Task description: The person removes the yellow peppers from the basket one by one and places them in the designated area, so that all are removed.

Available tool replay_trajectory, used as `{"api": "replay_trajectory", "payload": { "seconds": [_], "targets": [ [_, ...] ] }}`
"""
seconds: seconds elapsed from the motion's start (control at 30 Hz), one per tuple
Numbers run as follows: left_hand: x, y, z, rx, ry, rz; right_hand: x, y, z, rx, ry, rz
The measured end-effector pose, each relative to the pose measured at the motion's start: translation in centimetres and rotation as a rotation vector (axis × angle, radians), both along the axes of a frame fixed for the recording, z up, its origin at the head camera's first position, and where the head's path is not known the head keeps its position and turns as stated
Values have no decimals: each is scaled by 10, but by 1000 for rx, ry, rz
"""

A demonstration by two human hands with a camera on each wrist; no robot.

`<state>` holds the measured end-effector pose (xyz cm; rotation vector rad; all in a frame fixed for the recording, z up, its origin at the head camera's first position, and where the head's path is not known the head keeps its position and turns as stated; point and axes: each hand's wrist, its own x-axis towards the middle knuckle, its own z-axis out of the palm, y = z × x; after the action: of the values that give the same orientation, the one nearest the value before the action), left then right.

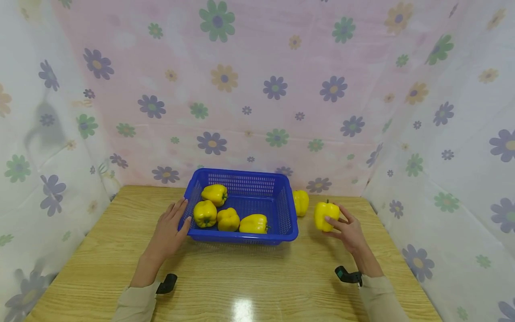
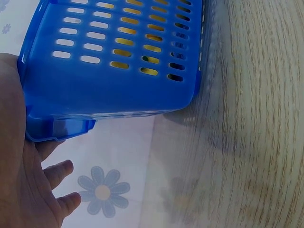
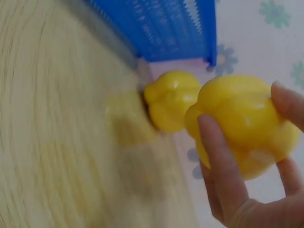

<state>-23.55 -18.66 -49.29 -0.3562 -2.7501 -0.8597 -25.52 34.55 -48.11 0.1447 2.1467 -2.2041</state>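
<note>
The blue basket (image 1: 249,180) sits near the far edge of the desk (image 1: 289,277), close to the flowered curtain (image 1: 275,87); wood-grain surface stretches from its front wall toward the wearer, and curtain also hems the desk's left and right edges. The left hand (image 1: 170,223) rests against the basket's left rim, fingers extended and relaxed. To the right of the basket, the right hand (image 1: 346,226) holds the yellow pepper (image 1: 325,216) between thumb and fingers, stem up, well inside the desk's right edge. A gap separates it from the second pepper (image 1: 301,203), just beside the basket, whose left part the rim covers in the head view; the right wrist view hides part of it behind the held one. Four peppers (image 1: 205,213) lie inside along the left and front, the basket's right rear floor showing. The front rim cuts off the lower parts of the nearest ones; from the left wrist they are only yellow patches through slots. Both wrist views crop the basket, and the right one is blurred.
</note>
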Motion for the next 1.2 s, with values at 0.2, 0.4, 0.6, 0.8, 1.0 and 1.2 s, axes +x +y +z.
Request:
{"api": "replay_trajectory", "payload": {
  "seconds": [0.2, 0.4, 0.6, 0.8, 1.0, 1.2],
  "targets": [
    [-1, -1, -1, -10, 5, 1, -16, 10, -15, 27, 14, -34],
    [0, -1, -2, -10, 7, -2, -34, 18, -26, 93, 31, -30],
    [0, -1, -2, 1, 6, -3, -48, 26, -32, 151, 68, 33],
    [-1, -1, -3, 1, 15, -3, -60, 30, -33, 179, 73, 76],
    [-1, -1, -3, 3, 15, -3, -72, 32, -33, 206, 56, 105],
    [0, -1, -2, 2, 6, 1, -82, 33, -32, 231, 48, 139]
  ]
}}
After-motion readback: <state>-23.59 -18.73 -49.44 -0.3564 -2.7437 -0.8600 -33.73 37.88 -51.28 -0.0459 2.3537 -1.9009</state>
